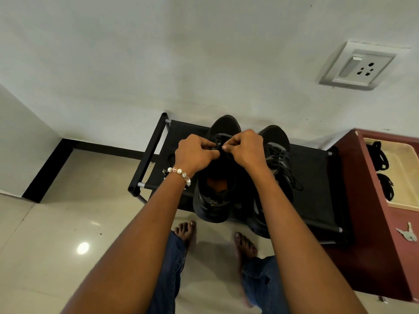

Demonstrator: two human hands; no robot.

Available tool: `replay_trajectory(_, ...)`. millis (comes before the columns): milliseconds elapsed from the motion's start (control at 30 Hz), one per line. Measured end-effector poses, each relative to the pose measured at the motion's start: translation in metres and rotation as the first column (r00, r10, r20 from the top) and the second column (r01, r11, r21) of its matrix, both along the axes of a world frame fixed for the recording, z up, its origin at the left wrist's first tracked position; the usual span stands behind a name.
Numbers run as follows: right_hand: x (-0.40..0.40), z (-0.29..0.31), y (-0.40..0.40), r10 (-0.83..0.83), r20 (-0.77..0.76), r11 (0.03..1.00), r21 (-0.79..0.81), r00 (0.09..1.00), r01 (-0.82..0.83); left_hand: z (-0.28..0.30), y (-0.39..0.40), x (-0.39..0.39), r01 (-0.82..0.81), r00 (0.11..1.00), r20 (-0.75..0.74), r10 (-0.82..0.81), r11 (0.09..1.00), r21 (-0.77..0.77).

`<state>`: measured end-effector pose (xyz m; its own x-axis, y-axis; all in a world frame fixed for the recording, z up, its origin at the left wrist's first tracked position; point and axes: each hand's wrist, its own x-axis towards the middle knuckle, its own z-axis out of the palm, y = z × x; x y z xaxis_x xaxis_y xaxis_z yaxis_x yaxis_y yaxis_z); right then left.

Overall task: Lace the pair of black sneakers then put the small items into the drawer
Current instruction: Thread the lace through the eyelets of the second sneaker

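Directly under the grip: the left black sneaker [214, 189], toe toward the wall, heel nearest, orange insole showing below the wrists. Just to the right of the grip, touching that shoe's side: the second black sneaker [275, 159], laces loose and trailing across its tongue. Both resting on a black fabric shoe rack [315, 177] spreading out to either side of the grip.

Further right of the grip, well apart: a reddish cabinet [371, 234] with an open drawer [405, 175] holding dark coiled items [381, 156], too dim to identify. Nearer than the drawer, on the cabinet top: a small pale key-like item [407, 233]. Up and right on the wall: a socket plate [358, 66]. Below the grip: bare feet on glossy tile.

Left hand [195, 152], beaded bracelet at its wrist, and right hand [246, 147] drawn close together, fingers curled, each pinching the black lace [218, 145] over the left shoe's eyelets. Fingertips nearly meeting; nothing standing between hands and shoe.
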<state>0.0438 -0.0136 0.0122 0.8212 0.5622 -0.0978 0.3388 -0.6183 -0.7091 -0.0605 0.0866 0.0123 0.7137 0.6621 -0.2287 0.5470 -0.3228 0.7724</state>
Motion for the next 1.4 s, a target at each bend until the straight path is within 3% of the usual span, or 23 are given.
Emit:
replay_trajectory(167,-0.005,-0.007,0.012,-0.018,-0.016,0.999,-0.033,1.0,0.017,-0.002,0.002,0.001,-0.017,1.0,0.007,0.017,0.999,-0.033)
replay_trajectory(333,-0.004,-0.007,0.007,-0.135,-0.316,0.981,0.088,0.939,0.171,0.001,0.007,-0.001,0.042,0.999,0.021,-0.039,0.986,-0.16)
replay_trajectory(500,-0.002,-0.01,0.007,-0.163,-0.466,0.966,0.105,0.87,0.237,0.005,0.008,-0.001,0.069,0.998,0.019,-0.066,0.976,-0.206)
replay_trajectory(667,-0.015,-0.022,0.016,-0.352,-0.383,0.9,0.113,0.854,0.422,0.003,0.009,-0.001,0.054,0.998,0.018,-0.052,0.976,-0.211)
replay_trajectory(867,-0.021,-0.022,0.016,-0.37,-0.27,0.881,0.202,0.889,0.428,0.001,0.01,-0.001,0.016,1.0,0.028,-0.011,0.977,-0.212)
replay_trajectory(1100,-0.013,-0.011,0.006,-0.271,-0.406,0.878,0.266,0.873,0.397,-0.003,0.012,0.0,-0.008,0.999,0.031,0.015,0.977,-0.213)
replay_trajectory(1267,-0.015,-0.014,0.011,-0.269,-0.379,0.898,0.234,0.885,0.373,-0.003,0.013,0.001,0.012,0.999,0.036,-0.004,0.977,-0.214)
replay_trajectory(1400,-0.014,-0.019,0.012,-0.341,-0.51,0.821,0.247,0.79,0.514,-0.003,0.015,0.001,0.056,0.998,0.037,-0.049,0.968,-0.244)
